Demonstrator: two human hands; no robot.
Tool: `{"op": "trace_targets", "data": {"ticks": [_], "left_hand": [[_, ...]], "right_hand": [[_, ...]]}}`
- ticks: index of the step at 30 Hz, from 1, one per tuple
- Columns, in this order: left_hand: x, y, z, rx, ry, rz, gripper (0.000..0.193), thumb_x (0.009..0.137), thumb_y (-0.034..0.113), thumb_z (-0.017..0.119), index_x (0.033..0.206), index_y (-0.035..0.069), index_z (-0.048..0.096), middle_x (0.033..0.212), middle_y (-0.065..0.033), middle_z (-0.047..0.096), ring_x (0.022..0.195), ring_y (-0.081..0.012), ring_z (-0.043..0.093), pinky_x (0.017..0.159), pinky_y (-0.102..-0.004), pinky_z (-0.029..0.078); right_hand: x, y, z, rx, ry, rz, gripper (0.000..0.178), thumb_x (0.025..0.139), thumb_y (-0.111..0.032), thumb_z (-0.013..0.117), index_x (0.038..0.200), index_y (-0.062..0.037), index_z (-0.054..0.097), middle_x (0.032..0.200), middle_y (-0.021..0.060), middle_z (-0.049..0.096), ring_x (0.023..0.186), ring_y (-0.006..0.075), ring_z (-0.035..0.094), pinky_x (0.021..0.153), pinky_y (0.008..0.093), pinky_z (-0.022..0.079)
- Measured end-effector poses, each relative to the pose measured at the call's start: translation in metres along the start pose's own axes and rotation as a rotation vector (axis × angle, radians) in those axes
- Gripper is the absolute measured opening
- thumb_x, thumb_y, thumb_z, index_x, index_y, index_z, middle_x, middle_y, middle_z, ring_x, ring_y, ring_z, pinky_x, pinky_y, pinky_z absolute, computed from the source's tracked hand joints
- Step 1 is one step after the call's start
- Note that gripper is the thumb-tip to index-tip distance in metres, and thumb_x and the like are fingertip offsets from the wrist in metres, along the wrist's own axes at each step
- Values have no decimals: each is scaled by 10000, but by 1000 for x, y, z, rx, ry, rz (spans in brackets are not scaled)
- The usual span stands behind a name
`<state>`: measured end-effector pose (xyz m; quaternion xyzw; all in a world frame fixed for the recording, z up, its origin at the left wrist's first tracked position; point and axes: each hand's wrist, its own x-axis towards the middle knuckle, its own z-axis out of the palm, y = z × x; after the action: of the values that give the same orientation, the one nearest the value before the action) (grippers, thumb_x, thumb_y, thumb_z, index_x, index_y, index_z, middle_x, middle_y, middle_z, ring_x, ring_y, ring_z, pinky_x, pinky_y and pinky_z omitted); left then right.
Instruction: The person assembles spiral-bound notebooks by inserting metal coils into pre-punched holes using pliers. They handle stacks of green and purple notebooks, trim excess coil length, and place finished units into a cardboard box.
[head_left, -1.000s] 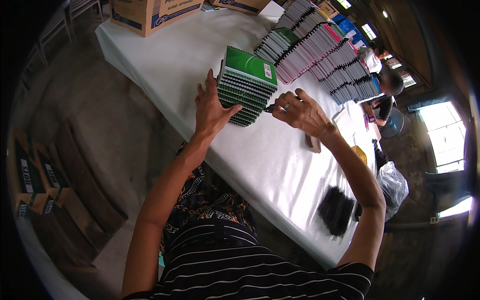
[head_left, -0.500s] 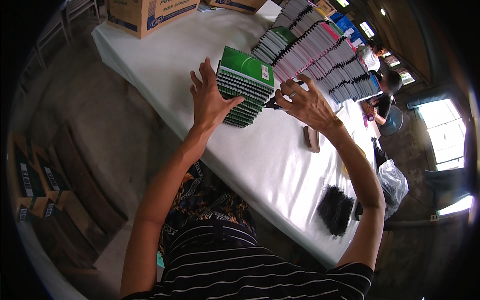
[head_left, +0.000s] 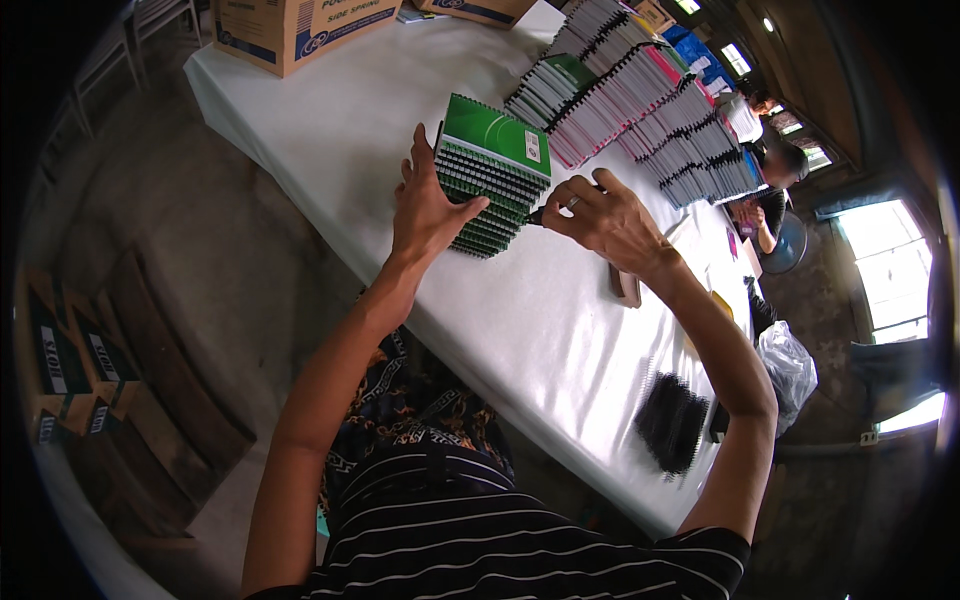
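Note:
A stack of green-covered spiral notebooks (head_left: 497, 136) stands on the white-covered table, its coil-bound edges facing me. My left hand (head_left: 428, 215) braces it, the thumb across the coils and the fingers along the left side. At the stack's right edge, my right hand (head_left: 610, 225) is closed around dark pliers (head_left: 535, 216), a ring on one finger. Only the tip of this tool shows, against the ends of the coils; its handles are hidden in my palm.
Tall piles of spiral-bound books (head_left: 625, 95) stand beyond my right hand. A brown case (head_left: 625, 286) and a heap of black coils (head_left: 672, 424) lie on the table (head_left: 530, 330). Cardboard boxes (head_left: 300, 32) stand at the far left. Other people (head_left: 770, 195) sit at the far right.
The fingers of my right hand have closed in around the pliers, whose handles stood spread before. My left fingers have drawn closer together against the stack.

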<state>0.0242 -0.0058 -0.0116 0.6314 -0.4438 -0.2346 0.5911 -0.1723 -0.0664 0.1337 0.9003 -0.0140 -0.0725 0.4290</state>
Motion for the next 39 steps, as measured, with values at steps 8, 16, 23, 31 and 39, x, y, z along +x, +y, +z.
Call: {"op": "trace_targets", "data": {"ticks": [8, 16, 23, 31, 39], "left_hand": [[1, -7, 7, -53, 42, 67, 1163, 651, 191, 836, 1475, -24, 43, 1381, -247, 412, 1287, -412, 396, 1037, -522, 359], [0, -4, 6, -59, 45, 53, 1125, 668, 121, 816, 1478, -11, 46, 1354, -229, 456, 1242, -344, 466, 1014, -432, 416], [-2, 0, 2, -41, 47, 47, 1111, 707, 16, 778, 1495, -3, -5, 1330, -198, 515, 1192, -242, 544, 1003, -306, 446], [-2, 2, 4, -42, 36, 39, 1102, 710, 27, 775, 1500, 17, 7, 1338, -191, 513, 1203, -244, 538, 1032, -318, 427], [-2, 5, 1, -45, 12, -13, 1114, 704, 58, 781, 1503, 24, 4, 1372, -195, 483, 1232, -246, 516, 1056, -312, 398]], "right_hand": [[-1, 18, 10, -134, 142, -63, 241, 797, -223, 703, 990, -262, 565, 1004, -163, 525, 1037, 62, 474, 991, 303, 386], [6, 21, 12, -107, 106, -182, 210, 795, -258, 697, 968, -269, 578, 973, -157, 549, 1007, 39, 486, 930, 288, 389], [15, 28, -4, -122, 98, -227, 193, 822, -301, 680, 984, -258, 584, 979, -163, 555, 1021, 31, 479, 952, 307, 373], [10, 28, 9, -136, 125, -217, 182, 819, -269, 680, 972, -246, 587, 969, -144, 573, 1016, 37, 489, 897, 289, 398], [25, -4, -14, 43, -279, -55, 95, 772, -187, 699, 810, -128, 634, 680, -24, 615, 725, 129, 620, 655, 284, 480]]}}
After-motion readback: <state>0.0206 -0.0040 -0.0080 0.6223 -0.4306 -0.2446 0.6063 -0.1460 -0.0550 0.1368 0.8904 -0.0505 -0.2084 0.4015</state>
